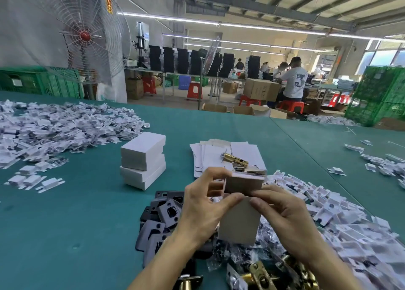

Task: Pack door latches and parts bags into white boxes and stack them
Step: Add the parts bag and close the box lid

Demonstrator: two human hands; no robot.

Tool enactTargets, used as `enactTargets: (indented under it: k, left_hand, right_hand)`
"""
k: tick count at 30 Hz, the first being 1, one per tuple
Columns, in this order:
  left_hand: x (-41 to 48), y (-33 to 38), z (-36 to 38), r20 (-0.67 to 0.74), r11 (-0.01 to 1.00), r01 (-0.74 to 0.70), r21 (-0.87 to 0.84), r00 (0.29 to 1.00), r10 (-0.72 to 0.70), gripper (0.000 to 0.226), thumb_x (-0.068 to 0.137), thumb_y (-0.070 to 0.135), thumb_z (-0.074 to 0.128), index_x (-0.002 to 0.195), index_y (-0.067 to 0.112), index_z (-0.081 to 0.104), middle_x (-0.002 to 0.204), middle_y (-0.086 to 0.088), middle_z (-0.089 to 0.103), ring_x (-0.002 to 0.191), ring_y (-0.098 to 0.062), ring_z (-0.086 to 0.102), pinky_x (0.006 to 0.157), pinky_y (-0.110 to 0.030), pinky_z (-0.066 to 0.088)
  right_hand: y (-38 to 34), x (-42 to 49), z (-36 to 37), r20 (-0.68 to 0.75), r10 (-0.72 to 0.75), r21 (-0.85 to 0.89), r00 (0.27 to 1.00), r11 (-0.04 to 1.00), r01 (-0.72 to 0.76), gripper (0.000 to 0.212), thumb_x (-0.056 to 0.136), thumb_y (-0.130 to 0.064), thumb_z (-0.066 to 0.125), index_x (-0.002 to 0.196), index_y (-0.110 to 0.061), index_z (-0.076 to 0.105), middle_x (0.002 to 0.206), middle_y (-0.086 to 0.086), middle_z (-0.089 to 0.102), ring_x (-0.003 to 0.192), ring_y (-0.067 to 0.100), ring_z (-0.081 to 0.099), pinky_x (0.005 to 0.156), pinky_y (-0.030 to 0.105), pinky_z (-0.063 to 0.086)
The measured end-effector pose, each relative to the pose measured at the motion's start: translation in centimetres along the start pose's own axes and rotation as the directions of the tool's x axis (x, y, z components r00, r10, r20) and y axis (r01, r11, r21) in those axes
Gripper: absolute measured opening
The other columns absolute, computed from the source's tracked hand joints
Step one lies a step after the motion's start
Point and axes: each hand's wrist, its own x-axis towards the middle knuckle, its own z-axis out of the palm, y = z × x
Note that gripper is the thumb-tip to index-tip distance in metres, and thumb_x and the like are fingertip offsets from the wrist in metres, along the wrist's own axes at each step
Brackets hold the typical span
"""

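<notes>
Broadly, a green counter (65,213) fills the view, with a wide heap of white parts bags (54,127) spread over its left side and a second heap (341,224) along its right. A stack of closed white boxes (143,162) stands left of centre, and flat box blanks (210,156) lie beyond the hands. Dark plates (162,215) are piled under the left wrist. An open white box (240,221) is held just above the counter: the left hand (203,206) curls its fingers round the upper flap, and the right hand (285,217) pinches the box's top edge. A brass latch (235,159) rests on the blanks.
</notes>
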Motion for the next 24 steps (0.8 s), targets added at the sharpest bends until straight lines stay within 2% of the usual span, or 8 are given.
enactTargets:
  k: [3, 7, 10, 12, 15, 18, 21, 24]
  left_hand:
    - [-0.3, -0.3, 0.1, -0.004, 1.0, 0.017, -0.02, 1.0, -0.017, 0.038, 0.077, 0.045, 0.079, 0.112, 0.043, 0.065, 0.11, 0.017, 0.072, 0.098, -0.004, 0.071, 0.083, -0.021, 0.058]
    - [-0.8, -0.4, 0.5, -0.075, 0.998, -0.053, -0.014, 0.996, 0.052, 0.045, 0.078, 0.043, 0.078, 0.116, 0.038, 0.056, 0.117, 0.025, 0.069, 0.097, -0.003, 0.072, 0.075, -0.027, 0.062]
    - [-0.9, -0.7, 0.7, -0.084, 0.999, -0.044, 0.011, 0.995, 0.045, 0.038, 0.078, 0.046, 0.078, 0.11, 0.036, 0.061, 0.114, 0.02, 0.07, 0.099, -0.002, 0.071, 0.079, -0.025, 0.061]
    - [-0.9, -0.9, 0.7, -0.051, 1.0, -0.017, 0.012, 0.999, 0.018, 0.035, 0.079, 0.045, 0.08, 0.108, 0.032, 0.066, 0.109, 0.013, 0.072, 0.098, -0.005, 0.071, 0.079, -0.023, 0.06]
    - [-0.9, -1.0, 0.9, 0.066, 0.999, 0.041, 0.026, 0.997, -0.042, 0.03, 0.082, 0.046, 0.077, 0.104, 0.027, 0.069, 0.104, 0.01, 0.072, 0.097, -0.012, 0.071, 0.075, -0.034, 0.061]
    - [-0.9, -1.0, 0.9, 0.098, 0.993, 0.115, -0.019, 0.989, -0.113, 0.025, 0.08, 0.05, 0.075, 0.097, 0.032, 0.07, 0.098, 0.007, 0.074, 0.09, -0.017, 0.072, 0.071, -0.041, 0.062]
    - [-0.9, -1.2, 0.7, 0.115, 0.978, 0.196, -0.074, 0.976, -0.187, 0.025, 0.077, 0.051, 0.077, 0.094, 0.035, 0.071, 0.095, 0.002, 0.076, 0.089, -0.02, 0.073, 0.072, -0.042, 0.063]
    - [-0.7, -1.3, 0.5, 0.145, 0.97, 0.206, -0.13, 0.972, -0.187, 0.027, 0.079, 0.044, 0.078, 0.104, 0.034, 0.074, 0.104, 0.002, 0.076, 0.096, -0.02, 0.073, 0.081, -0.045, 0.062]
  right_hand:
    - [0.1, 0.1, -0.2, 0.015, 0.051, 0.043, 0.999, 0.998, -0.051, 0.02, 0.083, -0.035, 0.062, 0.097, -0.034, 0.075, 0.107, -0.023, 0.064, 0.103, 0.0, 0.062, 0.079, 0.016, 0.055]
    - [-0.2, 0.6, -0.1, 0.059, 0.015, -0.007, 0.998, 1.0, -0.015, 0.02, 0.084, -0.033, 0.06, 0.097, -0.038, 0.075, 0.112, -0.028, 0.061, 0.108, -0.003, 0.059, 0.08, 0.011, 0.052]
    - [-0.1, 0.8, -0.4, 0.088, 0.046, 0.014, 0.995, 0.999, -0.047, 0.02, 0.083, -0.036, 0.061, 0.095, -0.035, 0.076, 0.108, -0.026, 0.063, 0.105, -0.002, 0.06, 0.077, 0.012, 0.052]
    - [-0.1, 0.8, -0.7, 0.113, 0.074, 0.037, 0.991, 0.996, -0.079, 0.018, 0.082, -0.039, 0.062, 0.089, -0.033, 0.078, 0.103, -0.021, 0.066, 0.1, 0.001, 0.063, 0.074, 0.015, 0.052]
    - [-0.3, 0.6, -1.0, 0.14, 0.086, 0.057, 0.986, 0.994, -0.095, 0.022, 0.081, -0.043, 0.064, 0.09, -0.031, 0.08, 0.101, -0.017, 0.068, 0.098, 0.004, 0.066, 0.076, 0.025, 0.056]
    - [-0.8, 0.5, -1.0, 0.06, 0.023, 0.129, 0.998, 0.991, -0.031, 0.019, 0.08, -0.039, 0.067, 0.092, -0.031, 0.079, 0.107, -0.016, 0.069, 0.104, 0.006, 0.066, 0.083, 0.026, 0.057]
    - [-1.5, 0.6, -0.9, -0.074, -0.034, 0.315, 0.997, 0.947, 0.056, 0.003, 0.08, -0.03, 0.068, 0.082, -0.032, 0.07, 0.109, -0.004, 0.073, 0.105, 0.012, 0.068, 0.085, 0.022, 0.055]
    - [-1.7, 0.6, -0.7, -0.081, -0.06, 0.348, 0.995, 0.934, 0.085, 0.014, 0.077, -0.023, 0.072, 0.079, -0.031, 0.061, 0.098, 0.004, 0.074, 0.095, 0.016, 0.071, 0.083, 0.025, 0.056]
